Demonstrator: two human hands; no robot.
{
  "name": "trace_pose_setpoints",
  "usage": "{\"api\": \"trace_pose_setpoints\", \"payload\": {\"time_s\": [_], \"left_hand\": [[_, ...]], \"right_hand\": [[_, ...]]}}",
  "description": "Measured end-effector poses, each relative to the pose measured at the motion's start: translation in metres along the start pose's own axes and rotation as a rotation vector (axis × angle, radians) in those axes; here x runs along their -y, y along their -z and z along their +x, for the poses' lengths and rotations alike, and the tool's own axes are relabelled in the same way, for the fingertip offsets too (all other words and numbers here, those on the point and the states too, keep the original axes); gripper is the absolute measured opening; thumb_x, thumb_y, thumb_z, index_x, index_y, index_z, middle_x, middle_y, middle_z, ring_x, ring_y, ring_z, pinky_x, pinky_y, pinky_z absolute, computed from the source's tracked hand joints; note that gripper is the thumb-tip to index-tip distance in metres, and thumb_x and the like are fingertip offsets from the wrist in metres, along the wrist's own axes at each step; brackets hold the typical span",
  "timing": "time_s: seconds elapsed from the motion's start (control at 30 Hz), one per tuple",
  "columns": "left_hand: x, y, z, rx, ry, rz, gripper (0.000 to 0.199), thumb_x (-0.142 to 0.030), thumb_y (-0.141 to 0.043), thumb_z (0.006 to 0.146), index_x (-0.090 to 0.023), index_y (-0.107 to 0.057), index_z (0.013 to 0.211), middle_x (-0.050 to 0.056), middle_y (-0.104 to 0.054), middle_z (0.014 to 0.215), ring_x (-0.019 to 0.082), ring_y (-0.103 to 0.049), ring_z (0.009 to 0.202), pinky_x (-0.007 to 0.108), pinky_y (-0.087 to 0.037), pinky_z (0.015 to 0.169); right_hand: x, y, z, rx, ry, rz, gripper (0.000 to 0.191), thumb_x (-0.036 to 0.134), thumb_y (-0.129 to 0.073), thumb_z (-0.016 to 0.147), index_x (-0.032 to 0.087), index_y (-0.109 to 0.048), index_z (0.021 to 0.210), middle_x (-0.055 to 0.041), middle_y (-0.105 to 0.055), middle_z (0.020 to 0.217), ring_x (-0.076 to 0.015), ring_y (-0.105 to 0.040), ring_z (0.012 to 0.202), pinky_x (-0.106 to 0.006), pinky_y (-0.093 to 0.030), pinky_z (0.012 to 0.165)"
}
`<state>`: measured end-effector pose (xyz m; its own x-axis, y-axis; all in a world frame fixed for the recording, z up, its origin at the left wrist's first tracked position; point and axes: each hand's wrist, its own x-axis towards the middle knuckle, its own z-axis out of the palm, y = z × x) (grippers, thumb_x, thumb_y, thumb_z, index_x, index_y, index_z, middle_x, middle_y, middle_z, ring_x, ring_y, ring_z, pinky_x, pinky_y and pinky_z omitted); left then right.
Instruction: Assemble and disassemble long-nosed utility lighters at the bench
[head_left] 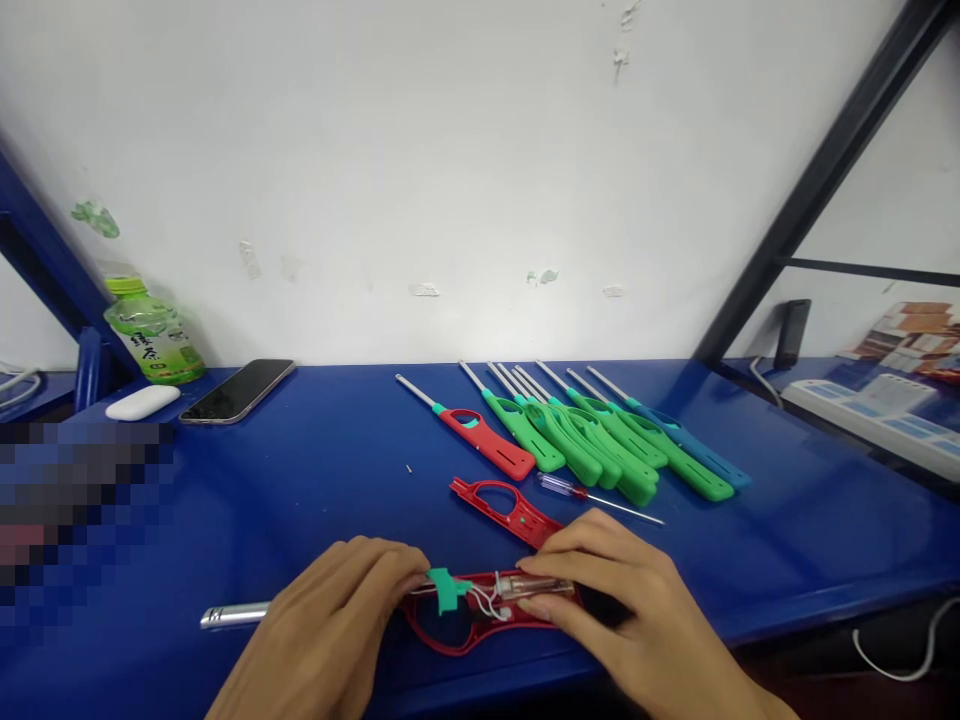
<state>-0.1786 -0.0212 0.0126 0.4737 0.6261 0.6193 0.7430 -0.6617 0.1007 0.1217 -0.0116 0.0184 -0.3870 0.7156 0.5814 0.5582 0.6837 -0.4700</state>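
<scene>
An opened red gas lighter lies near the table's front edge, its inner parts exposed. My left hand is closed around its front end; the metal tube sticks out to the left of the hand. A teal trigger sits just past my left fingertips, with white wires beside it. Between thumb and fingers, my right hand pinches the clear fuel tank at the handle. The red other half-shell lies behind, inner side up, partly behind my right hand.
Several green lighters, a red lighter and a blue one lie farther back. A screwdriver and a small screw are nearer. At left stand a bottle, a phone and a white case.
</scene>
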Motion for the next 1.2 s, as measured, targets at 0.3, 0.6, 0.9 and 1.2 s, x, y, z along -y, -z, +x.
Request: {"api": "trace_pose_setpoints", "payload": {"time_s": [0.3, 0.6, 0.9, 1.2], "left_hand": [[-0.010, -0.006, 0.011, -0.080, 0.007, 0.193, 0.032, -0.029, -0.048, 0.113, -0.022, -0.063, 0.141, 0.009, -0.067, 0.143, 0.028, -0.058, 0.134, 0.043, -0.057, 0.107], [-0.027, -0.021, 0.010, 0.042, -0.030, 0.010, 0.031, -0.007, -0.055, 0.106, -0.024, -0.070, 0.125, 0.002, -0.072, 0.114, 0.020, -0.059, 0.102, 0.033, -0.056, 0.087], [-0.026, -0.019, 0.002, 0.017, -0.012, 0.108, 0.041, -0.004, -0.055, 0.102, -0.024, -0.067, 0.136, 0.005, -0.070, 0.124, 0.022, -0.061, 0.108, 0.040, -0.054, 0.094], [-0.032, -0.011, 0.009, 0.024, -0.071, -0.085, 0.027, -0.009, -0.058, 0.106, -0.025, -0.069, 0.125, 0.002, -0.075, 0.112, 0.019, -0.060, 0.097, 0.033, -0.054, 0.083]], "right_hand": [[0.002, -0.003, 0.000, -0.052, 0.058, -0.020, 0.008, 0.031, -0.067, 0.108, 0.029, -0.074, 0.112, 0.0051, -0.080, 0.101, -0.0121, -0.075, 0.090, -0.024, -0.060, 0.082], [0.002, -0.004, -0.001, -0.147, 0.181, -0.074, 0.012, 0.023, -0.065, 0.109, 0.024, -0.073, 0.117, 0.0047, -0.084, 0.104, -0.0130, -0.076, 0.092, -0.025, -0.059, 0.089], [0.001, 0.003, 0.000, -0.294, 0.092, -0.083, 0.012, 0.015, -0.066, 0.107, 0.022, -0.075, 0.108, 0.0004, -0.082, 0.099, -0.0141, -0.077, 0.090, -0.024, -0.060, 0.086], [0.015, -0.002, 0.006, -0.151, 0.264, -0.044, 0.012, 0.018, -0.068, 0.106, 0.020, -0.074, 0.116, -0.0016, -0.084, 0.102, -0.0152, -0.077, 0.089, -0.030, -0.062, 0.084]]}}
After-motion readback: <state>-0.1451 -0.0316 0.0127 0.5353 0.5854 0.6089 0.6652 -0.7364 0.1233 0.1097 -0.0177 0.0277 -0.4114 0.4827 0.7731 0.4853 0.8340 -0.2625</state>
